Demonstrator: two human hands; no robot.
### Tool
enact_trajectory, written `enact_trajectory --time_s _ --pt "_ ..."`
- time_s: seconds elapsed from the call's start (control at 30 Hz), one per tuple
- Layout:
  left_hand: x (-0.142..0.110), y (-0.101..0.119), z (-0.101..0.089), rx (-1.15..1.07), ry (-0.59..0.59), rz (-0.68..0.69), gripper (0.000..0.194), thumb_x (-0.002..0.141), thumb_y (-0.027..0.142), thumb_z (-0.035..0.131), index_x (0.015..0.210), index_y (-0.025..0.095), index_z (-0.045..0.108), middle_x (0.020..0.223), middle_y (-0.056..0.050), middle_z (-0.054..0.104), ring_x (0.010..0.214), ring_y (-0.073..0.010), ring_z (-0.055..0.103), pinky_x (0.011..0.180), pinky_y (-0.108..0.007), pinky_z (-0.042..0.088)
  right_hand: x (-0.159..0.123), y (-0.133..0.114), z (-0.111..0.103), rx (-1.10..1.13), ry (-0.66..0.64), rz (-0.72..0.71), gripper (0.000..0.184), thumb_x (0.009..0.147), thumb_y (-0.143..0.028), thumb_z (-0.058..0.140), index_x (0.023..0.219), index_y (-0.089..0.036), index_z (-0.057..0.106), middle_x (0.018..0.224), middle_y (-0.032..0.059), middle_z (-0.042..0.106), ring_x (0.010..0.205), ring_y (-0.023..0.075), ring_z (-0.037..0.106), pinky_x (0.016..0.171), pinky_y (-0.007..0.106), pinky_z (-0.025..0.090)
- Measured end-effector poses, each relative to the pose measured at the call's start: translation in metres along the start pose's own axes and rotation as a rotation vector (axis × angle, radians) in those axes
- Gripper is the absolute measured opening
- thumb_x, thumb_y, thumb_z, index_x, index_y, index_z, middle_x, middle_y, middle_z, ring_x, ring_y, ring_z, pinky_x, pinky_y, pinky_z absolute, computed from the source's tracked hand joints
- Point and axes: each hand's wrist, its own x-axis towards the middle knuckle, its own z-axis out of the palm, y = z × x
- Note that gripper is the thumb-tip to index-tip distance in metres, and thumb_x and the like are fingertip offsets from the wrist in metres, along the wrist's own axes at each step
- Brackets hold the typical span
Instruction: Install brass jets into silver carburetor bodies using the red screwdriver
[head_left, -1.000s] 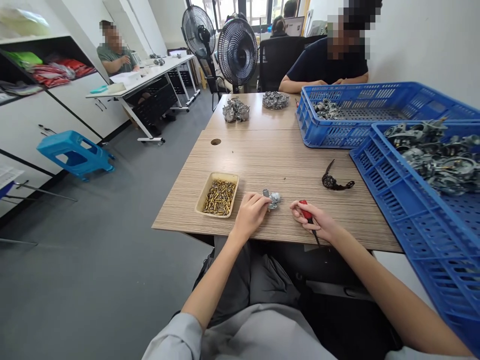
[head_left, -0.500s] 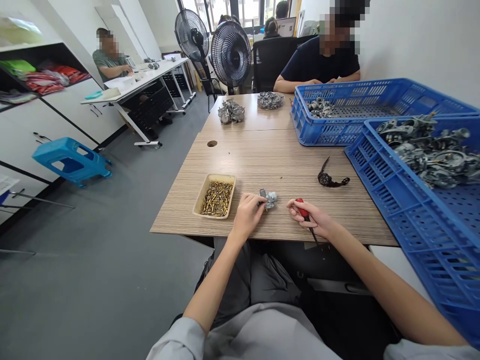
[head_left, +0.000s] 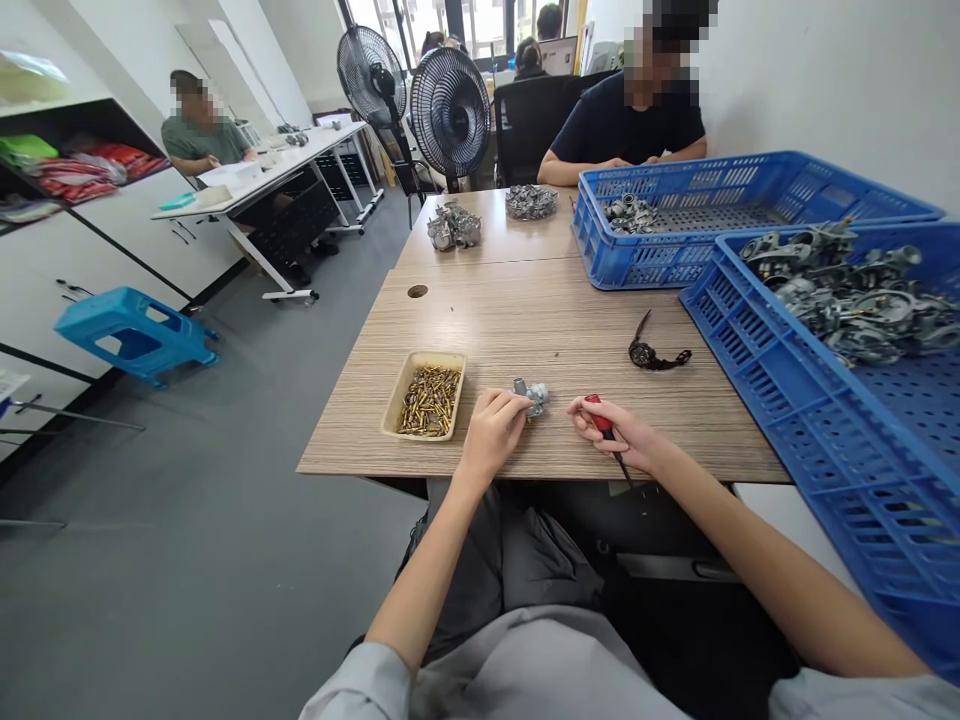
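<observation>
My left hand (head_left: 491, 428) is closed with its fingertips on a small grey metal carburetor (head_left: 535, 397) on the wooden table (head_left: 510, 310). Part of the carburetor is hidden behind those fingers. To the right, my right hand (head_left: 616, 430) is wrapped round a screwdriver (head_left: 598, 412) with a red and black handle. Its dark shaft points down toward my body, past the table's front edge. Left of my left hand sits a cream tray (head_left: 388, 424) holding many small brass parts (head_left: 431, 402).
A black wristwatch (head_left: 651, 355) lies beyond my right hand. Two blue crates (head_left: 709, 300) with carburetors (head_left: 847, 295) line the right side. More metal parts (head_left: 454, 226) are piled at the far end, where a person (head_left: 622, 130) sits. Fans (head_left: 450, 112) and a blue stool (head_left: 139, 330) stand left.
The whole view has shifted slightly, so the things on the table appear a little further left. Both hands keep their grips, with hardly any movement of their own.
</observation>
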Motion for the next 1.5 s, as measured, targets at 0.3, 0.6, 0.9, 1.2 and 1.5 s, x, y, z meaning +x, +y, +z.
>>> enact_trajectory --time_s 0.3,0.6,0.9,1.2,1.5 --pt "-0.0007 -0.0018 0.0054 0.051 0.019 0.031 0.011 0.109 0.025 0.065 0.113 0.022 0.075 0.104 -0.003 0.083 0.099 -0.0217 0.067 0.096 -0.039 0.058 0.0006 0.0016 -0.0021 -0.026 -0.005 -0.016 0.030 0.093 -0.041 0.087 0.105 -0.015 0.080 0.085 0.0013 0.056 0.060 0.0067 0.042 0.031 0.010 0.023" --pt "0.0005 -0.0031 0.0027 -0.043 0.009 -0.034 0.011 0.108 0.030 0.068 0.108 0.022 0.075 0.104 -0.005 0.081 0.102 -0.0227 0.067 0.097 -0.040 0.060 0.0005 0.0028 -0.0005 -0.007 0.007 -0.014 0.034 0.087 -0.041 0.092 0.103 -0.014 0.081 0.083 0.0007 0.056 0.058 0.0060 0.040 0.030 0.009 0.023" --pt "-0.0051 -0.0041 0.0009 -0.079 -0.024 -0.020 0.020 0.111 0.020 0.059 0.120 0.023 0.076 0.117 -0.006 0.083 0.112 -0.0234 0.068 0.102 -0.043 0.062 -0.0005 0.0017 0.0006 -0.019 -0.002 -0.020 0.034 0.087 -0.042 0.092 0.103 -0.014 0.080 0.083 0.0009 0.057 0.059 0.0064 0.040 0.031 0.010 0.021" --pt "-0.0039 -0.0030 0.0008 -0.045 -0.040 0.002 0.019 0.110 0.027 0.063 0.120 0.024 0.078 0.119 -0.007 0.083 0.113 -0.0237 0.067 0.104 -0.044 0.063 -0.0012 0.0013 0.0016 -0.023 -0.002 -0.021 0.033 0.089 -0.041 0.091 0.104 -0.014 0.080 0.084 0.0011 0.056 0.060 0.0065 0.042 0.031 0.009 0.022" --pt "-0.0024 -0.0059 0.0063 -0.043 -0.003 -0.071 0.018 0.109 0.034 0.066 0.120 0.023 0.075 0.106 -0.006 0.082 0.104 -0.0224 0.069 0.096 -0.040 0.063 -0.0003 0.0009 0.0015 -0.023 -0.011 -0.023 0.030 0.091 -0.040 0.088 0.103 -0.015 0.079 0.084 0.0016 0.058 0.059 0.0067 0.043 0.031 0.010 0.021"
